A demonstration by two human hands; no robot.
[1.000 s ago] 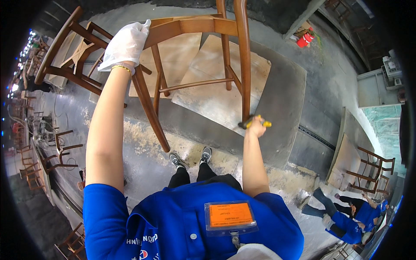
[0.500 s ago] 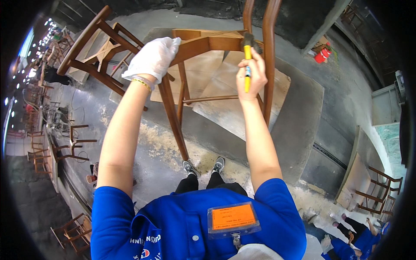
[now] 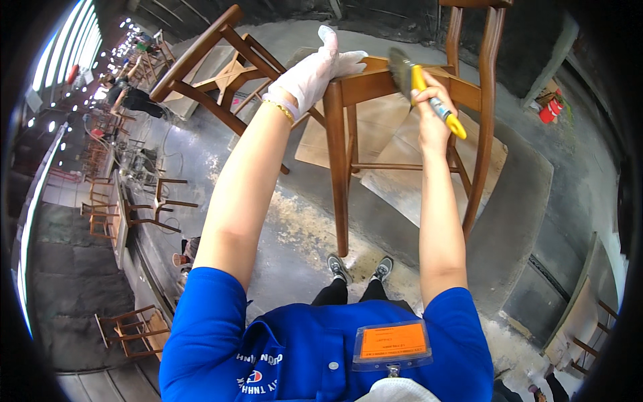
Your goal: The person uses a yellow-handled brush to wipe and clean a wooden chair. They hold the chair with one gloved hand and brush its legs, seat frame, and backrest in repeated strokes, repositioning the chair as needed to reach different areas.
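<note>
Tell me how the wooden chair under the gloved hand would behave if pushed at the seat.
The wooden chair looks rigid, with solid legs joined by stretchers. Its tall, slim legs may let it tip or skid. The gloved left hand pressing the corner probably steadies it while the right hand works the brush.

My right hand [image 3: 432,110] has come up from low at five o'clock, near the chair [image 3: 375,87] leg's foot, to the seat rail at one o'clock. The brush [image 3: 418,84] now has its bristles up against the rail. My gloved left hand [image 3: 315,70] has shifted onto the seat corner at twelve o'clock.
</note>
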